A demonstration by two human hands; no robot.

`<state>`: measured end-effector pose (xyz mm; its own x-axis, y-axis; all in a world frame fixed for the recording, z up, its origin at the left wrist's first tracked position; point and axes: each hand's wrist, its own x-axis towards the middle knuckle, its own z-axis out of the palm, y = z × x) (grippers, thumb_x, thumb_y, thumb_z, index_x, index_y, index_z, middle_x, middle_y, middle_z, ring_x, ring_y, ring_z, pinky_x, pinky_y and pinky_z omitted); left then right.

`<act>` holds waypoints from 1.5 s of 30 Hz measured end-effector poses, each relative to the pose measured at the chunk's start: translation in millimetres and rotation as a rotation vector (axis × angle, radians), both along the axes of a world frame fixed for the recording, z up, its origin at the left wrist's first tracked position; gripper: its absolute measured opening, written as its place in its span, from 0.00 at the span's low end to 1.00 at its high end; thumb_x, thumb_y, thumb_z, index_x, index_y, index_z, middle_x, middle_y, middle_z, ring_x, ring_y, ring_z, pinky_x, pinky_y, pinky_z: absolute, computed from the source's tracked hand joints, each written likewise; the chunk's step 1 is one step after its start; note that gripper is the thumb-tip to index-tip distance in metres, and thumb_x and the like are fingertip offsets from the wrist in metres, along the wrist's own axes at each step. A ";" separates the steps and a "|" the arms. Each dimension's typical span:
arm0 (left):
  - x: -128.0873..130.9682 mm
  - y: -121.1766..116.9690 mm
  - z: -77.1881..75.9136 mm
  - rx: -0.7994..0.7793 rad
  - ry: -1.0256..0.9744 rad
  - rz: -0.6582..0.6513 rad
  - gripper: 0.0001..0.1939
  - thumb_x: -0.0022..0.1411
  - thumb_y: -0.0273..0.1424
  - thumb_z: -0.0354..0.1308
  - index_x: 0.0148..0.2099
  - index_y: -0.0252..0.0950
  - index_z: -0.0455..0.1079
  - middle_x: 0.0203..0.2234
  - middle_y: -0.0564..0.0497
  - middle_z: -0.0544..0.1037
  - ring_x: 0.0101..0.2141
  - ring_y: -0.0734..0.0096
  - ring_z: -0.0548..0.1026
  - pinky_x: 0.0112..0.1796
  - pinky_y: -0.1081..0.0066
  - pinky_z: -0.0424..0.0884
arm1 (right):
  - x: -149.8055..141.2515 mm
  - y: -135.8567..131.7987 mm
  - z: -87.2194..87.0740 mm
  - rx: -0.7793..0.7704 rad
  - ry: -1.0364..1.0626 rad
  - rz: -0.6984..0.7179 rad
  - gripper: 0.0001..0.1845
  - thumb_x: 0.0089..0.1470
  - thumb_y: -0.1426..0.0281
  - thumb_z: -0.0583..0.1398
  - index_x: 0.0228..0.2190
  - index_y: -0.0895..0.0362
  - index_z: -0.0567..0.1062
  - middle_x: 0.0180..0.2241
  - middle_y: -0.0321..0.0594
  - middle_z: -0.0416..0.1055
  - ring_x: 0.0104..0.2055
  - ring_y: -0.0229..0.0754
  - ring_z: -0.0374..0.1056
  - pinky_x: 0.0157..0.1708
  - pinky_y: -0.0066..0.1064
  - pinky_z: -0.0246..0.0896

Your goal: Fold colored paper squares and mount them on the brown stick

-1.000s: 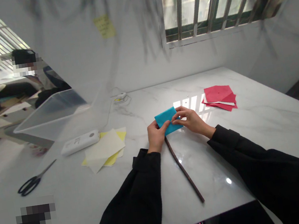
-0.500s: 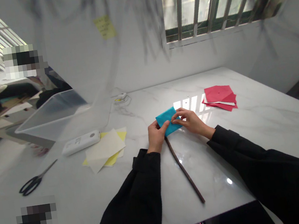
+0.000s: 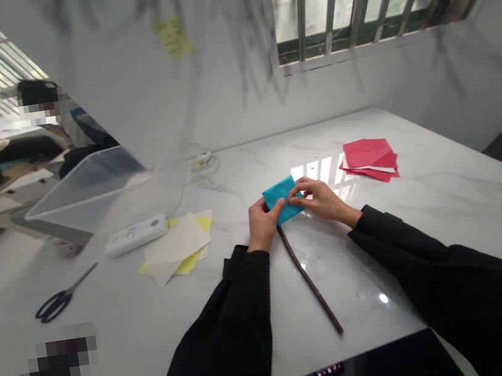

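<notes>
A stack or fold of blue paper [image 3: 281, 192] is held a little above the table, tilted. My left hand [image 3: 263, 222] grips its left side, with the thumb on top and the fingers behind. My right hand [image 3: 317, 196] is closed in a pinch over the middle of the paper, close to the left thumb. A tiny thing may be between those fingertips, but it is too small to make out. Below the paper a thin dark brown stick [image 3: 311, 284] lies on the table, its top end by the paper's lower edge.
Red and white paper pieces [image 3: 368, 158] lie at the right. On the left are cream and yellow sheets [image 3: 178, 248], a white power strip-like device [image 3: 137, 236], black-handled scissors [image 3: 56, 302] and a clear plastic bin [image 3: 80, 202]. Another person [image 3: 69, 129] sits farther back.
The whole view has shifted slightly. Both hands stay on the blue paper, and the right fingertips have moved only slightly at its middle.
</notes>
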<state>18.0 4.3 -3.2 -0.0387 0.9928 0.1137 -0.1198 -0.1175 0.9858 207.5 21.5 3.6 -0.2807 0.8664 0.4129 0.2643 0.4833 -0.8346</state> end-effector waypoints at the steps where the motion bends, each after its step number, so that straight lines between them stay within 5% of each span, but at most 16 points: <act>1: 0.3 -0.1 0.5 -0.002 0.001 -0.003 0.23 0.47 0.44 0.77 0.39 0.32 0.82 0.33 0.46 0.85 0.33 0.62 0.80 0.39 0.64 0.77 | 0.4 0.3 -0.2 -0.007 0.006 0.003 0.09 0.59 0.60 0.68 0.35 0.53 0.84 0.40 0.42 0.73 0.41 0.43 0.71 0.40 0.36 0.68; 12: 5.1 2.5 0.7 0.005 -0.026 -0.016 0.23 0.45 0.43 0.78 0.38 0.32 0.81 0.33 0.46 0.84 0.33 0.62 0.79 0.40 0.63 0.76 | 3.7 3.6 -2.0 -0.052 0.002 -0.018 0.12 0.56 0.58 0.69 0.35 0.54 0.85 0.41 0.45 0.75 0.43 0.47 0.73 0.36 0.34 0.69; 22: 3.1 8.3 -2.5 0.005 -0.075 -0.088 0.28 0.43 0.44 0.80 0.43 0.32 0.82 0.37 0.44 0.86 0.37 0.61 0.81 0.46 0.62 0.77 | -2.4 8.4 -6.8 -0.088 0.028 -0.107 0.12 0.56 0.60 0.68 0.34 0.55 0.84 0.36 0.43 0.82 0.42 0.48 0.76 0.46 0.39 0.71; 29: 1.9 9.0 -3.1 0.005 -0.059 -0.077 0.29 0.43 0.44 0.80 0.44 0.32 0.82 0.37 0.45 0.86 0.37 0.62 0.82 0.46 0.62 0.77 | -8.6 4.1 -4.1 -0.081 0.113 -0.130 0.12 0.54 0.60 0.68 0.37 0.55 0.81 0.39 0.43 0.81 0.43 0.47 0.75 0.44 0.38 0.73; 36: 2.0 10.2 -4.5 -0.009 -0.092 -0.078 0.30 0.43 0.44 0.80 0.44 0.31 0.81 0.38 0.44 0.86 0.38 0.59 0.82 0.47 0.60 0.78 | -8.8 -3.3 -0.9 -0.034 0.193 -0.079 0.40 0.56 0.60 0.70 0.67 0.47 0.67 0.45 0.42 0.78 0.38 0.44 0.73 0.41 0.38 0.75; 40: 2.5 9.7 -3.7 -0.004 -0.094 -0.075 0.29 0.43 0.44 0.80 0.44 0.31 0.81 0.38 0.44 0.86 0.39 0.59 0.82 0.48 0.61 0.78 | -9.0 -2.7 -2.8 -0.053 0.200 -0.092 0.48 0.55 0.58 0.71 0.71 0.49 0.61 0.39 0.40 0.78 0.36 0.44 0.72 0.39 0.37 0.75; 45: 2.6 9.1 -3.6 0.013 -0.103 -0.090 0.29 0.44 0.43 0.80 0.44 0.31 0.82 0.40 0.43 0.86 0.39 0.59 0.82 0.49 0.60 0.77 | -9.3 -0.2 -4.7 -0.064 0.203 -0.100 0.45 0.53 0.56 0.72 0.68 0.52 0.66 0.36 0.38 0.76 0.34 0.44 0.71 0.37 0.36 0.74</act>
<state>20.7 13.5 -6.7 0.0380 0.9912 0.1266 -0.2311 -0.1145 0.9662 198.2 21.4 -1.1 -0.1088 0.9120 0.3955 0.1323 0.4076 -0.9035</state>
